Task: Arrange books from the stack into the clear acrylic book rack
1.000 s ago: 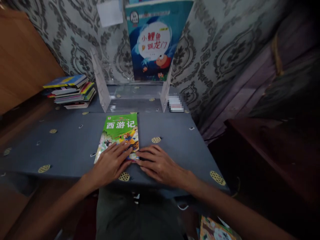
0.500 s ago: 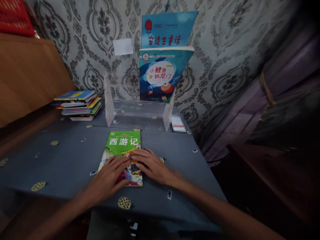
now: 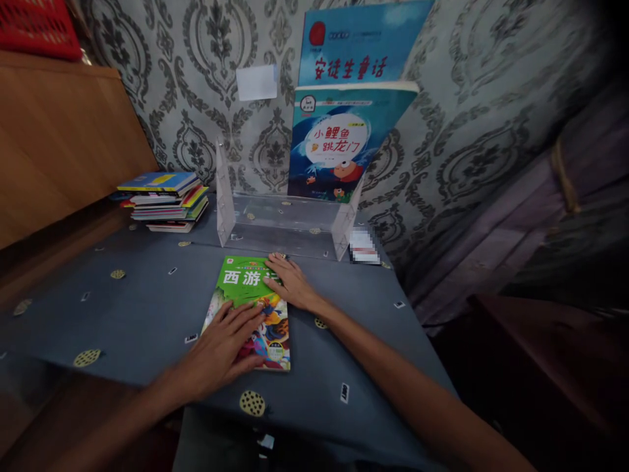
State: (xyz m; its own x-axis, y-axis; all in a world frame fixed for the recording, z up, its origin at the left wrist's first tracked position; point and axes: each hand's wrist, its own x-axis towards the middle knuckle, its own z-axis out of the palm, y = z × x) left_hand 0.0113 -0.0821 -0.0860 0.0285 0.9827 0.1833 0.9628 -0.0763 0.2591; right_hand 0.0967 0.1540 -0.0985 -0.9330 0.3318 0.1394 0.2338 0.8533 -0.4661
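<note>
Figure: a tabletop viewed from the person's head, with 12 o'clock pointing away from the person and the clock centred on the book in hand. A wall with grey damask wallpaper [image 3: 196, 85] is rising behind a table covered in a blue-grey patterned cloth [image 3: 137, 314]. A clear acrylic stand [image 3: 225, 196] is standing at 12 o'clock, displaying a teal picture book [image 3: 334, 141] and a blue book [image 3: 354, 52]. A stack of children's books [image 3: 162, 200] is lying at 10 o'clock. A green paperback of Journey to the West [image 3: 246, 282] is lying flat and slightly skewed at the centre. The left hand [image 3: 216, 347] is resting palm-down on its lower left, fingers spread. The right hand [image 3: 292, 283] is pressing its fingertips near the upper right corner, also spread; neither hand is pinching. Risk: a push toward 12 o'clock could knock the stand's base and topple the upright books, while dragging the cloth could shift everything on it. Only a narrow strip is separating the paperback from the stand; wider cloth is lying open at 9 o'clock, and the near table edge is close at 6 o'clock.
</note>
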